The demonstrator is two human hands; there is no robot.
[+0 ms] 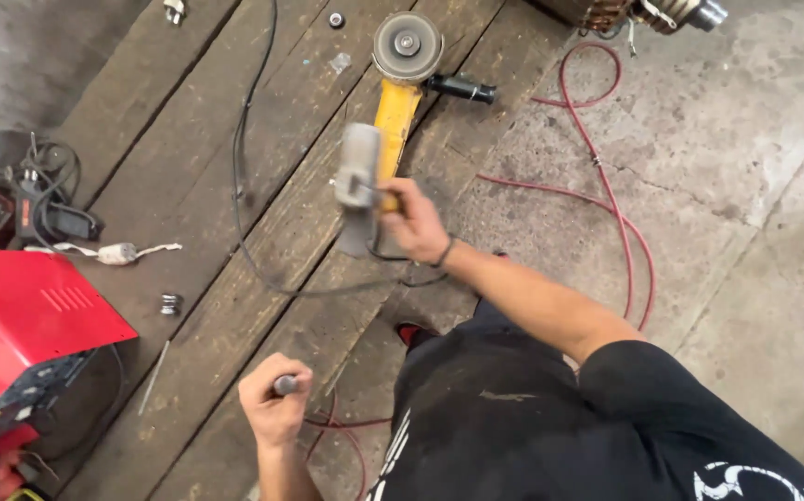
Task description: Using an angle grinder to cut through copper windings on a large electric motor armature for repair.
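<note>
From the head view, the right hand (413, 221) is closing around the handle of a hammer (357, 186), whose grey head is blurred and is hanging above the planks (235, 306). The hammer is showing just in front of the yellow grinder (400, 97), which is lying on the planks with its disc (407, 44) facing up and its black side handle (462, 88) sticking out to the right. The left hand (275, 404) is curling into a fist around a short dark rod (285, 383), low in the picture and well apart from the hammer; whether it is a punch or a chisel I cannot tell. A black cord (242, 186) is running across the planks under the hammer, and a red hose (606, 186) is looping over the concrete floor (745, 139) to the right. A red box (22, 315) is sitting at the left edge, with a small metal ring (171, 302) just beside it. A shoe toe (413, 332) is showing under the right forearm.
</note>
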